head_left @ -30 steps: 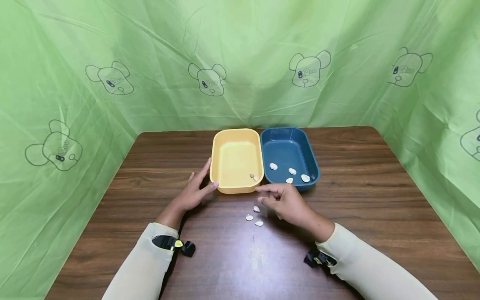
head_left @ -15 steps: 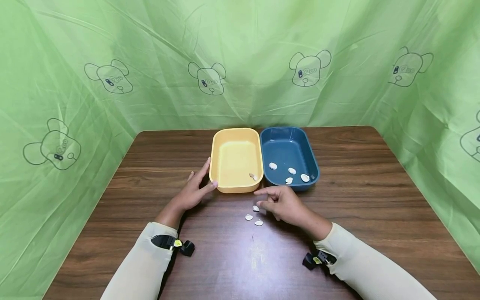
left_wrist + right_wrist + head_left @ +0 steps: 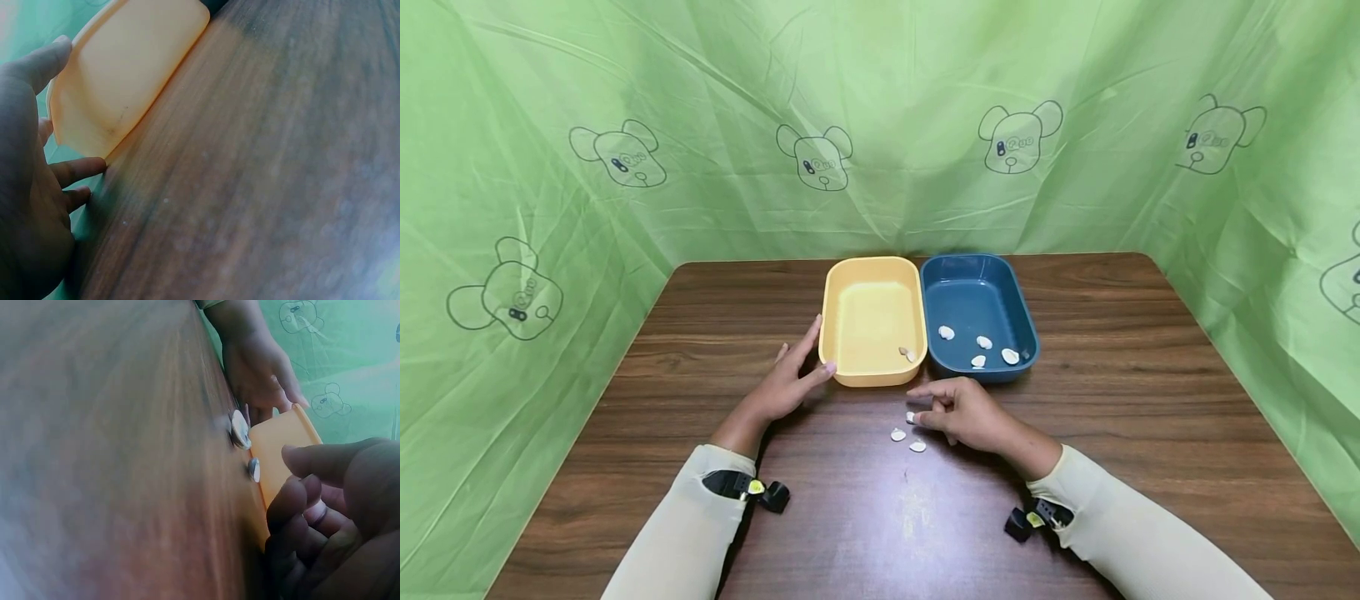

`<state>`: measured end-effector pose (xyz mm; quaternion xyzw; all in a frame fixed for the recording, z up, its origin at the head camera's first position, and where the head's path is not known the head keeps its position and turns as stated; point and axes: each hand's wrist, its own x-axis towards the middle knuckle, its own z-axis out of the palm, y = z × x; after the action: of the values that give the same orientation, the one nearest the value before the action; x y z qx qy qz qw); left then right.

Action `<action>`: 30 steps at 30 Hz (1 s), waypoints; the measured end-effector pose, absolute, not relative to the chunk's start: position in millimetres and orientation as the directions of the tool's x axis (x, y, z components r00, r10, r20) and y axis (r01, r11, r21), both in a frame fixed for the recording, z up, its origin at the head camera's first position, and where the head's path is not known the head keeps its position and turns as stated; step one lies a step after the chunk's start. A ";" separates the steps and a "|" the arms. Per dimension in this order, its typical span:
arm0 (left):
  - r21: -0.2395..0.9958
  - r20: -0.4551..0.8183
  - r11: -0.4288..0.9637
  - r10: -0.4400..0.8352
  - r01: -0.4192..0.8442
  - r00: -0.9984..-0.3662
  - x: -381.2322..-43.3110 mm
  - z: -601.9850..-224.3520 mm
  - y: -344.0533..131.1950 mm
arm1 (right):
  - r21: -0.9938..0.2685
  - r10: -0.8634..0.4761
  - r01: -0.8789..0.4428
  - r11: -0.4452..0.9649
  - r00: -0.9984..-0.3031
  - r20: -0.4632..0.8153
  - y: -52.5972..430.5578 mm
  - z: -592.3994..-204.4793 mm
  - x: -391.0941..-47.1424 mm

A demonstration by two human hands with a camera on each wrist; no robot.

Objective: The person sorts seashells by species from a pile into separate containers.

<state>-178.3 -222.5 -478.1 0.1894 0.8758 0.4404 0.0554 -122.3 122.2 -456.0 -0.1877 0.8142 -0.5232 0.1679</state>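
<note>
My left hand rests at the near left corner of the yellow tray, its fingers spread along the wall and its thumb by the rim. My right hand hangs low in front of the trays, index finger and thumb apart. A white seashell lies at the thumb tip, partly covered by it. Closer to me are two more white seashells, one on the left and one on the right. In the right wrist view two seashells show beyond the half-curled fingers.
The blue tray stands against the yellow tray's right side, with several white seashells in it. Two small seashells, one brownish, lie in the yellow tray's near right corner. Green cloth hangs around the wooden table.
My right hand has come slightly down and toward me from the blue tray's near edge, its thumb now at the seashell. My left hand has stayed at the yellow tray.
</note>
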 end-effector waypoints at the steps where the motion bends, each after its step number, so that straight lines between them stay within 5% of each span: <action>1: 0.793 0.070 0.540 0.381 0.283 -0.922 -178.5 -478.5 -222.8 | -0.912 -0.484 -0.134 0.388 -0.872 -0.078 122.1 -456.9 -122.3; 30: 0.785 0.050 0.557 0.380 0.271 -0.924 -178.5 -476.8 -222.6 | -0.850 -0.464 -0.182 0.495 -0.882 -0.081 118.8 -464.6 -121.5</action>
<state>-178.5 -222.6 -476.8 0.1848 0.8800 0.4330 0.0627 -121.5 118.8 -464.6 -0.1895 0.8512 -0.4655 0.1513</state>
